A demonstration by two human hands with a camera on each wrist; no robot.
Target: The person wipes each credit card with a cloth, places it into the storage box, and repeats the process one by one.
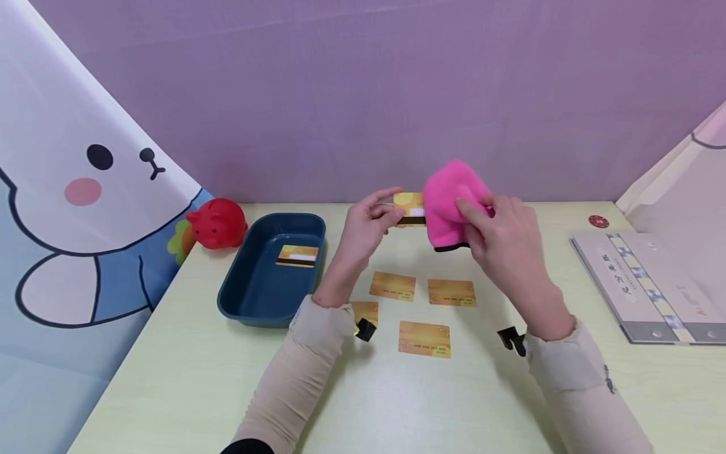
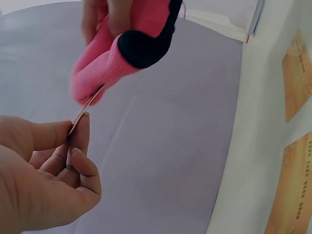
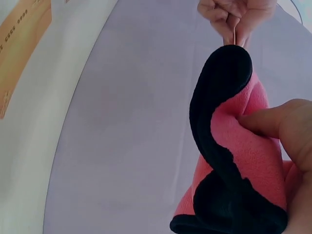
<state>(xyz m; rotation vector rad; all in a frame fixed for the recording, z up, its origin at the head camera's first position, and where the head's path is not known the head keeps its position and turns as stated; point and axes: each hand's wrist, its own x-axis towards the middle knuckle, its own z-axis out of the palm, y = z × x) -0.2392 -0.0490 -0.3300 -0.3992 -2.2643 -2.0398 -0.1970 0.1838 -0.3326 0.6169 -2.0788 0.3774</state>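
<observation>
My left hand (image 1: pixel 365 221) pinches a gold bank card (image 1: pixel 409 208) between thumb and fingers, its dark-striped back toward the head camera. In my right hand (image 1: pixel 507 243) is a bunched pink cloth (image 1: pixel 450 205) with black edging, gripped by thumb and fingers. The cloth covers the card's right end; in the left wrist view its folds (image 2: pixel 92 80) meet the card's far edge. Both hands are raised above the table. Below them several gold cards lie face up, among them one card (image 1: pixel 424 339) nearest the front and another (image 1: pixel 452 292) at the right.
A dark blue tray (image 1: pixel 244 302) at the left contains one card (image 1: pixel 297 256), stripe side up. Beside it sits a red piggy bank (image 1: pixel 218 224). At the right are a grey-white folder-like item (image 1: pixel 652 287) and a small red disc (image 1: pixel 598 221). A purple curtain (image 1: pixel 351 101) hangs behind the table.
</observation>
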